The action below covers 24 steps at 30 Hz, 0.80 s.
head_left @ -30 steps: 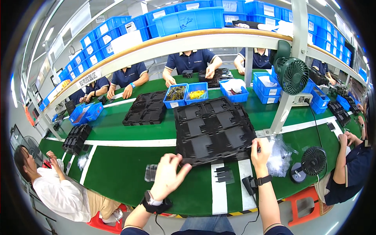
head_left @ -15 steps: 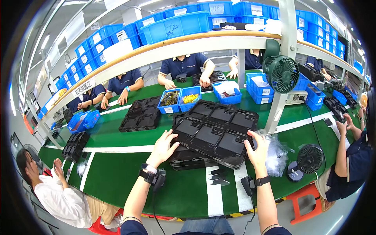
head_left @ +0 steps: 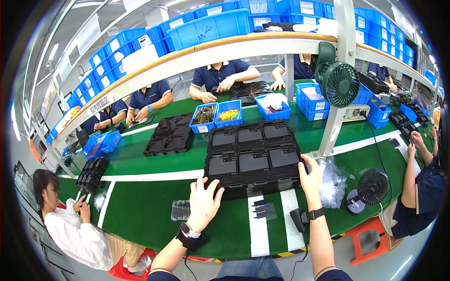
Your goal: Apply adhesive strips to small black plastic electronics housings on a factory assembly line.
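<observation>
"Tray stack (head_left: 253,162), where and what?"
"Centre of frame: black moulded plastic, six rectangular pockets on top, ridged rims, on flat green tabletop (head_left: 140,201)."
"Hands?"
"Left hand (head_left: 205,202) wide, fingers splayed at front left corner; right hand (head_left: 311,180) wide too, at right edge, crumpled clear film (head_left: 335,187) just beside."

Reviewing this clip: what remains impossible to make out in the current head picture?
- Head view: layers in the black tray stack, dark edges merging, too indistinct to count.
- Head view: contents of the large front blue bin, hidden by its wall.
- Head view: head of the co-worker opposite, behind the shelf beam.
- Head view: far-right co-worker, partly cut off by the dark fisheye rim.
</observation>
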Each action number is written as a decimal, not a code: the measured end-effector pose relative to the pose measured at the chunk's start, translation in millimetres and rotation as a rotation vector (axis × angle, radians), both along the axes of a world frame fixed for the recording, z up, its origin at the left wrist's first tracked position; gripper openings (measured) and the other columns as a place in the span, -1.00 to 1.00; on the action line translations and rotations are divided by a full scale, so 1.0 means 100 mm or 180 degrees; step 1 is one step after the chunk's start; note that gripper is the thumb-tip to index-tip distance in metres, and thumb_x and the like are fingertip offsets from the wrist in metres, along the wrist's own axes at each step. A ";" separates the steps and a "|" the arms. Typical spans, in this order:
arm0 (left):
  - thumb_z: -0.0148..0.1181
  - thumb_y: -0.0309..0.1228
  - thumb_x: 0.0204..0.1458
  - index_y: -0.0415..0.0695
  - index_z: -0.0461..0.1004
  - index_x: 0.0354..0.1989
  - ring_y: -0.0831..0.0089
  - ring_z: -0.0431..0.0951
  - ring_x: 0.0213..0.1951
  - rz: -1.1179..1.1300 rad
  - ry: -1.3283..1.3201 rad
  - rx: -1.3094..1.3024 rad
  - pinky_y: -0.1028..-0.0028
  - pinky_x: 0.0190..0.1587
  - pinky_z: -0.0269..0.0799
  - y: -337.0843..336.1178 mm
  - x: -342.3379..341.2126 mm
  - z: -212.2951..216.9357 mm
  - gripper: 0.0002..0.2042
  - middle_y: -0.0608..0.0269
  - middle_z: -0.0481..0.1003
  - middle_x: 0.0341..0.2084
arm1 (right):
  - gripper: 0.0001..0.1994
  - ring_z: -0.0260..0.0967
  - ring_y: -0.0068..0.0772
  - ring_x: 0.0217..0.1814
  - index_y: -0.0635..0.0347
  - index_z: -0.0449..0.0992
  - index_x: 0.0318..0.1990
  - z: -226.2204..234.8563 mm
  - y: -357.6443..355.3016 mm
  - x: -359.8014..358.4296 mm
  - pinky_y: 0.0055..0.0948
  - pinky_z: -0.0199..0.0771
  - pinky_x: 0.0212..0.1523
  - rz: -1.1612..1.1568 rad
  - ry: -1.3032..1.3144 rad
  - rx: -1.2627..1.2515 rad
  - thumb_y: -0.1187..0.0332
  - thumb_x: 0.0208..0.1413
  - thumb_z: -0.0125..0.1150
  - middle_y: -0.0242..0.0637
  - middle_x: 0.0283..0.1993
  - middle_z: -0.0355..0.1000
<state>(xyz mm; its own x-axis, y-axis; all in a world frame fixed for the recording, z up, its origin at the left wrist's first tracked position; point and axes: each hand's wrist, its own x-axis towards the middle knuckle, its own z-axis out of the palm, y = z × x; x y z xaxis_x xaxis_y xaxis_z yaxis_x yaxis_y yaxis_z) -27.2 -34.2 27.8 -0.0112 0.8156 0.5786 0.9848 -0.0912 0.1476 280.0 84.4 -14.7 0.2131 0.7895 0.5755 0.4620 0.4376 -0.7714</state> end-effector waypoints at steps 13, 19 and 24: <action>0.21 -0.27 0.05 -0.37 0.51 -0.13 0.05 0.50 -0.10 -0.0106 -0.1093 -0.0339 0.24 -0.03 0.42 0.10 -0.37 0.04 -0.63 -0.12 0.50 -0.19 | -0.71 0.38 -0.18 0.13 0.29 0.47 0.03 -0.08 0.08 -0.02 -0.33 0.27 0.19 -0.0020 0.0477 0.0014 0.39 0.24 -0.05 -0.07 0.03 0.46; 0.22 -0.28 0.04 -0.42 0.54 -0.20 -0.02 0.55 -0.08 -0.0074 -0.1661 -0.0325 0.28 0.01 0.42 0.20 -0.46 -0.06 -0.64 -0.24 0.53 -0.20 | -0.74 0.39 -0.19 0.09 0.28 0.49 -0.01 -0.09 0.10 0.00 -0.33 0.29 0.16 -0.0154 0.0568 0.0093 0.41 0.24 -0.05 -0.11 -0.01 0.48; 0.23 -0.23 0.07 -0.36 0.51 -0.18 0.12 0.57 -0.12 0.0006 -0.2526 -0.0269 0.37 -0.03 0.43 0.26 -0.43 0.12 -0.63 -0.08 0.57 -0.26 | -0.76 0.40 -0.20 0.07 0.28 0.49 -0.04 -0.15 0.13 0.03 -0.34 0.29 0.15 -0.0213 0.0629 0.0178 0.43 0.23 -0.05 -0.14 -0.03 0.49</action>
<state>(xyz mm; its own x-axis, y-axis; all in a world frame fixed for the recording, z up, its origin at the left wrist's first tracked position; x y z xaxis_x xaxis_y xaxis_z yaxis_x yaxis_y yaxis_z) -69.7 -8.4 39.7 -0.3952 0.8560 0.3334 0.5830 -0.0468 0.8111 282.6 97.0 -29.3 0.3771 0.7378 0.5598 0.3337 0.4556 -0.8253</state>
